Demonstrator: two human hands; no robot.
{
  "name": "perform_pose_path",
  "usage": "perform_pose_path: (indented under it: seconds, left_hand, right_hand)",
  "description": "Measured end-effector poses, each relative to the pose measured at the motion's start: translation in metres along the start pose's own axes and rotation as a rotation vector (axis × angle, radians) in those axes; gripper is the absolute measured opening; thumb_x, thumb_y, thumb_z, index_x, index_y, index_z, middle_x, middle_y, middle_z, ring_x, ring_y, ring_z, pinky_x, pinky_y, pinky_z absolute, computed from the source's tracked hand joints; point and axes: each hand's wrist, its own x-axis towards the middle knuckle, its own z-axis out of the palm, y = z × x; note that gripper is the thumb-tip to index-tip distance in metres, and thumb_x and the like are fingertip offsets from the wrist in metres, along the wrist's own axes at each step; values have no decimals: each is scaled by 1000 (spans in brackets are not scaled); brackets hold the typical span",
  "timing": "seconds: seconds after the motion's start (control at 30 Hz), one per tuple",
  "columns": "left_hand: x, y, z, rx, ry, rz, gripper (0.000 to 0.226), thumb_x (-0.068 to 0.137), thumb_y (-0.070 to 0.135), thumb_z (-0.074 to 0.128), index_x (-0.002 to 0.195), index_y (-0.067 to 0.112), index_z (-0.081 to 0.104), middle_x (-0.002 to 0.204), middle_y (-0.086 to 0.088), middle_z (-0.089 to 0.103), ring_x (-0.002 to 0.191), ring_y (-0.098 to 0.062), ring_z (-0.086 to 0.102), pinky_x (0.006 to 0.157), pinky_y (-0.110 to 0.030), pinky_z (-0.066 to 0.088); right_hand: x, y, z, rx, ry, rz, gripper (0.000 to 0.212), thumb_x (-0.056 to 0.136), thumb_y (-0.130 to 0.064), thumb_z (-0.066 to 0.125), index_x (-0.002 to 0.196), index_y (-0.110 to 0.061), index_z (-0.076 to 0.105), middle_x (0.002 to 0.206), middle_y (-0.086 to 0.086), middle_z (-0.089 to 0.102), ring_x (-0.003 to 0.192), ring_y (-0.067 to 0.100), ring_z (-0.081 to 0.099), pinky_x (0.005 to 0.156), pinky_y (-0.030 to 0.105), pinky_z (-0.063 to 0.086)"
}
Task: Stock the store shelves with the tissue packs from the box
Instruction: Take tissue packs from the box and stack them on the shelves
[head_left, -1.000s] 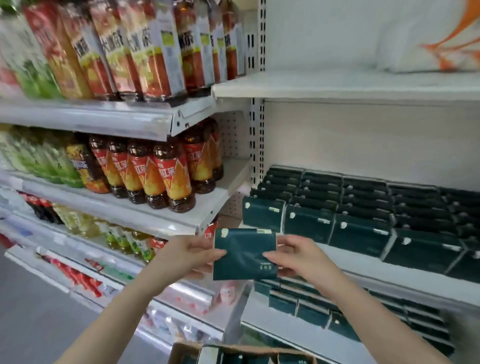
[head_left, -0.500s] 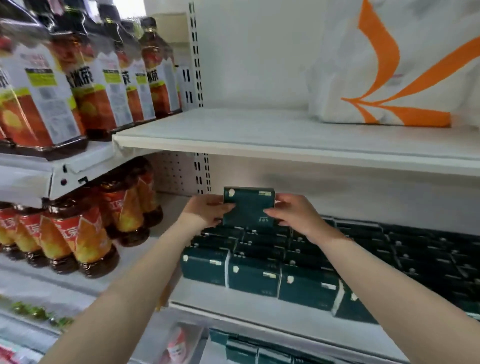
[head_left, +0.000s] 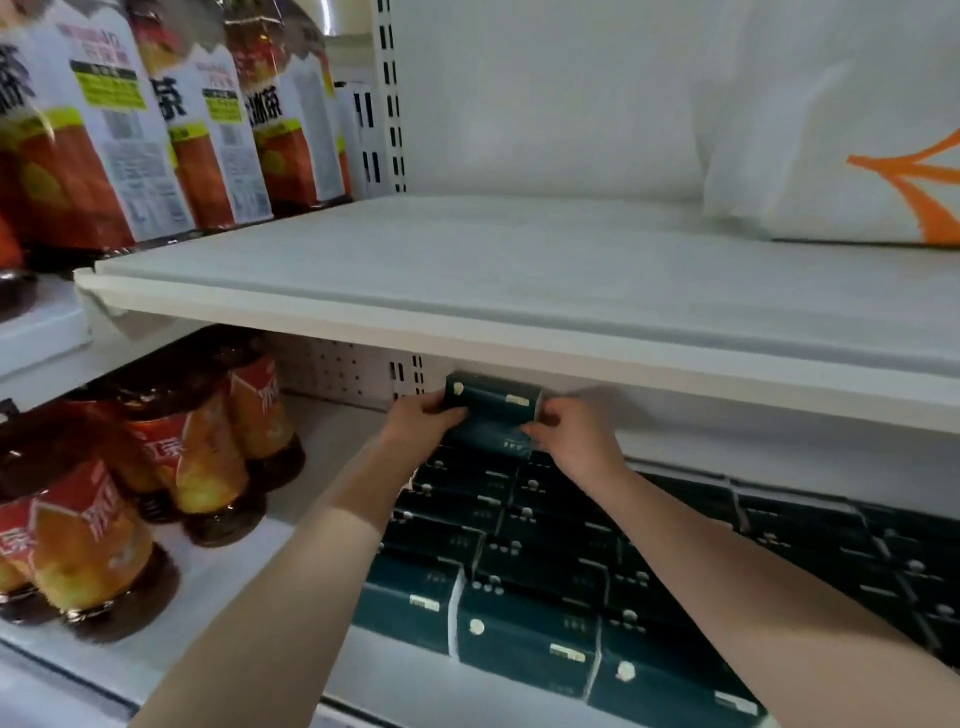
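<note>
We read a large black 茶 on the white labels of the tall drink bottles (head_left: 171, 130) at the left end of the upper left shelf (head_left: 36, 327); the one nearest the upright shows 冰茶. The smaller bottles (head_left: 88, 545) below carry white 红茶 on red, blurred. Print on the held tissue pack (head_left: 493, 410) and the stocked tissue packs (head_left: 524, 639) is too small for us to read

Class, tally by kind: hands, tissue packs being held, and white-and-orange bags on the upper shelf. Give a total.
Hands: 2 (left hand, right hand)
Held tissue pack: 1
Bag: 1
Total: 4
</note>
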Motion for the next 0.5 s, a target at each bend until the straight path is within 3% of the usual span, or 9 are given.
perform_pose_path:
  seconds: [0.1,0.23,0.37,0.43,0.5]
  left_hand:
    - [0,-7,3,-59,12,-25,41,91,16,74,131,14,67,109,-2,74,103,-19,69,103,-41,53]
    - [0,-8,3,17,25,-11,47,88,13,76,133,17,66,107,3,73,96,-10,67,97,-32,52]
    - [-4,-2,3,66,5,-16,51,87,11,76,136,15,64,118,-4,73,107,-22,67,102,-39,52]
    - [-7,3,1,94,-10,-24,60,87,11,77,143,14,56,125,-5,70,111,-24,66,99,-34,50]
    - [-15,7,-4,107,4,-38,77,86,16,79,153,11,41,141,-8,60,125,-26,59,102,-32,45]
  right_hand:
    - [0,0,0,-31,43,-3,21,89,-26,73,89,-5,73,77,2,67,72,16,62,62,27,43]
    - [0,0,3,-74,47,-9,22,88,-26,74,91,-5,74,84,8,73,77,20,66,72,33,52]
    - [-4,1,3,-69,35,15,22,88,-26,74,92,-5,75,86,8,73,82,24,68,80,40,55]
    - [-10,1,1,-58,33,45,26,86,-30,76,92,-5,72,88,8,71,85,26,67,79,38,52]
    - [-20,-1,-5,-51,36,65,40,86,-37,76,107,-5,68,102,7,68,96,26,64,82,37,50]
